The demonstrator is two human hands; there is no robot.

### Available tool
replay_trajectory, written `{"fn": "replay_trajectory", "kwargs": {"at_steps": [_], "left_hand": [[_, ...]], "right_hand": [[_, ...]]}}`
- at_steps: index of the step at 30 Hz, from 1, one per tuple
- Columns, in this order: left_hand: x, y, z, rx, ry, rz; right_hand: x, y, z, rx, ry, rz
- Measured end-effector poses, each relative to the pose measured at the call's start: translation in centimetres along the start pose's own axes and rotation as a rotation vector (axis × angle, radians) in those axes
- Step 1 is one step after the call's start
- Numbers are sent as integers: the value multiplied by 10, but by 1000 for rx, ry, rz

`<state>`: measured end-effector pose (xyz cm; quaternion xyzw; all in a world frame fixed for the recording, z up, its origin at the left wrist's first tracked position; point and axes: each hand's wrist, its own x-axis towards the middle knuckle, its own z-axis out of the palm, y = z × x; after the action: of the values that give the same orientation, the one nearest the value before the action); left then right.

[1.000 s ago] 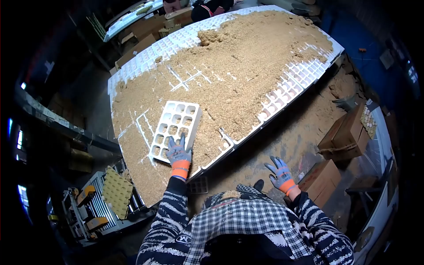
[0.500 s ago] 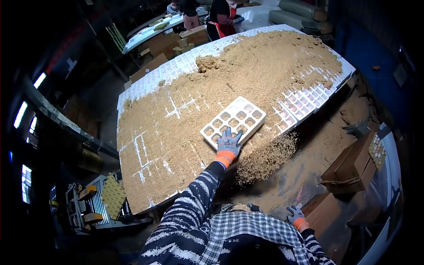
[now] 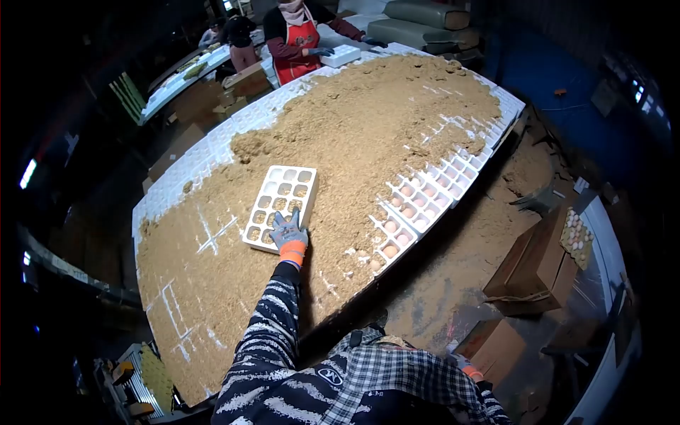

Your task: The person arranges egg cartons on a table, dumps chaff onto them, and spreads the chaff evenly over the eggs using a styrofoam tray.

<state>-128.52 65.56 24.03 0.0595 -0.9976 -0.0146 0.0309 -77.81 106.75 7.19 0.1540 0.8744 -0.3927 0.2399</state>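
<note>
My left hand (image 3: pixel 289 230), in a grey glove with an orange cuff, rests on the lower part of a white foam tray (image 3: pixel 282 190). Its fingers are spread over the tray's square cells, some with brown husks in them. The tray lies on a broad layer of brown husks (image 3: pixel 340 142). Right of it, pale eggs (image 3: pixel 406 211) show in white cells along the near edge. My right hand (image 3: pixel 467 369) is low at the right by my apron, mostly hidden, and its fingers cannot be made out.
Across the table a person in a red apron (image 3: pixel 301 49) touches a white tray (image 3: pixel 341 56). Cardboard boxes (image 3: pixel 528 269) and an egg tray (image 3: pixel 576 239) stand at the right. Rollers and a yellow-green tray (image 3: pixel 156 375) are at the lower left.
The white tray and my left hand swept right, spilling husks over the edge, and are now back left. More eggs show at the near edge. My right hand moved beside my apron.
</note>
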Motion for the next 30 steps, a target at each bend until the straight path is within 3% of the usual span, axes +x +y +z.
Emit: {"fn": "replay_trajectory", "kwargs": {"at_steps": [7,11,13,15,17,18,20,22,23,27,29,30], "left_hand": [[103,124,6,-62,-33,145],[145,174,2,-283,-74,311],[154,195,-15,-546,-30,354],[170,209,-19,-1010,105,466],[165,223,-58,-1766,-329,289],[170,225,-59,-2021,-451,304],[185,226,-21,-2415,-732,129],[187,233,26,-2597,-765,7],[193,234,58,-2608,-674,-41],[153,278,-15,-2435,-528,76],[151,311,-36,-1686,-130,198],[151,325,-32,-1437,-45,261]], "right_hand": [[-9,29,-43,-2,-69,144],[6,25,-87,-32,7,157],[17,-22,-132,-38,118,191],[36,-9,-143,-17,112,156],[45,-3,-156,2,118,120],[46,-10,-167,150,134,205],[45,-46,-197,448,159,361],[47,-50,-222,592,160,423],[53,-29,-227,521,154,354],[92,46,-269,238,193,53],[113,79,-299,88,291,-207],[124,87,-320,57,325,-266]]}}
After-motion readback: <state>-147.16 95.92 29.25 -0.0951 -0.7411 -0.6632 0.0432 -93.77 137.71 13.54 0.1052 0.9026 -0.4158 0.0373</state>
